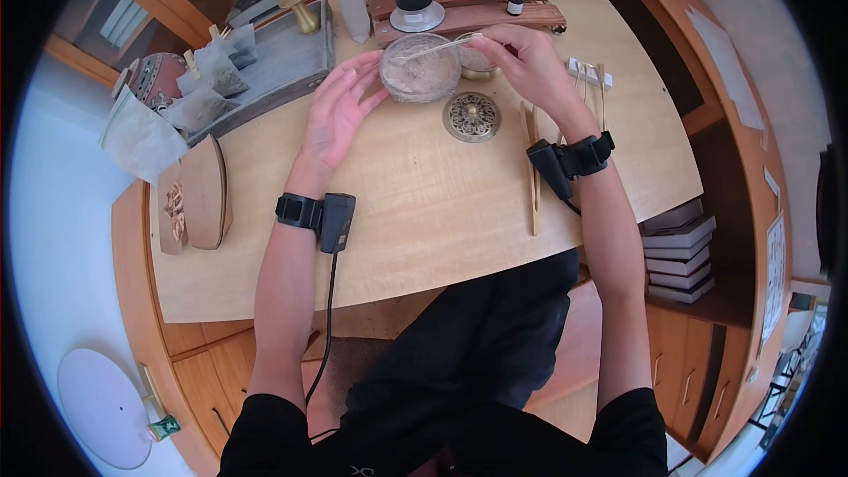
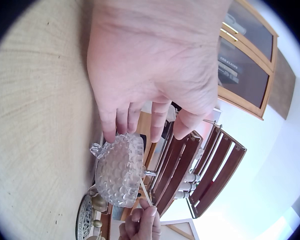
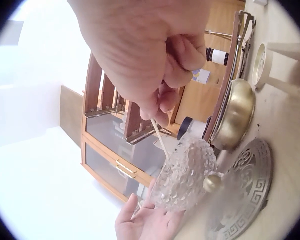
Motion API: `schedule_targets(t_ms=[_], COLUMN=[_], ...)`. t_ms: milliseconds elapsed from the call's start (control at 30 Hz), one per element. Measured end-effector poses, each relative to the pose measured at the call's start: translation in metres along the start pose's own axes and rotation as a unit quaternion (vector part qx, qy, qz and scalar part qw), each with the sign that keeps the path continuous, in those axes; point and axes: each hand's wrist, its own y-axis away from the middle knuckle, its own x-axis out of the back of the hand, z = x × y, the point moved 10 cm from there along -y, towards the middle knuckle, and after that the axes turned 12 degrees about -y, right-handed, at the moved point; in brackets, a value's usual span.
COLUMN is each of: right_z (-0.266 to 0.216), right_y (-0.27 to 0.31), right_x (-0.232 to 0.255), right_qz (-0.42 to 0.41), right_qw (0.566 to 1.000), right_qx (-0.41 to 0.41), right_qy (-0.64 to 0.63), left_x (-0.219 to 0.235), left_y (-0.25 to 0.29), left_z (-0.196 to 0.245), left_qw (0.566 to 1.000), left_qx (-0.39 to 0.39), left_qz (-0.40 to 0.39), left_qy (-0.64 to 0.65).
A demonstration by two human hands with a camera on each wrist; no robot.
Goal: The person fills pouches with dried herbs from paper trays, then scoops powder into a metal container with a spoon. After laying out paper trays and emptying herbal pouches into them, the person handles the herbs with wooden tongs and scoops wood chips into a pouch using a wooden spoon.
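A clear bumpy glass bowl [image 1: 420, 68] holds greyish-brown powder and, in the left wrist view, appears tilted. The left hand [image 1: 336, 115] lies at its left side, fingers extended, fingertips touching the glass. Between thumb and fingers the right hand [image 1: 533, 66] pinches a thin pale stick [image 1: 442, 48], whose far end reaches into the bowl. Partly behind the bowl and the right hand stands a brass bowl [image 3: 237, 112]. The ornate pierced metal lid [image 1: 472, 117] lies on the table just in front.
Wooden tweezers [image 1: 533, 172] lie right of the lid. Behind, a slatted wooden rack [image 1: 464, 7] bears a black-capped jar [image 1: 414, 7] and small bottles. A grey tray [image 1: 287, 71] with bags stands at the left, near a brown container [image 1: 205, 194] of wood chips.
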Motion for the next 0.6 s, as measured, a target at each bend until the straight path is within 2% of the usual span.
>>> schedule_targets(t_ms=[167, 267, 333, 467, 600], right_z=[0.004, -0.002, 0.002, 0.014, 0.018], right_y=[0.002, 0.004, 0.005, 0.004, 0.005], right_x=[0.009, 0.020, 0.022, 0.040, 0.034], right_qz=[0.038, 0.036, -0.001, 0.013, -0.012], right_qw=[0.999, 0.998, 0.999, 0.998, 0.998], right_qx=[-0.005, 0.028, -0.039, -0.017, -0.041], right_qy=[-0.014, -0.032, -0.032, -0.056, -0.037], left_x=[0.000, -0.001, -0.001, 0.000, 0.001], left_y=[0.001, 0.001, 0.001, 0.001, 0.001], left_z=[0.000, 0.001, 0.001, 0.001, 0.000], left_qw=[1.000, 1.000, 1.000, 1.000, 1.000], left_qx=[0.003, 0.001, 0.001, -0.002, 0.001], left_qz=[0.002, -0.001, 0.003, 0.002, 0.004], left_qy=[0.000, 0.001, 0.013, 0.014, 0.017])
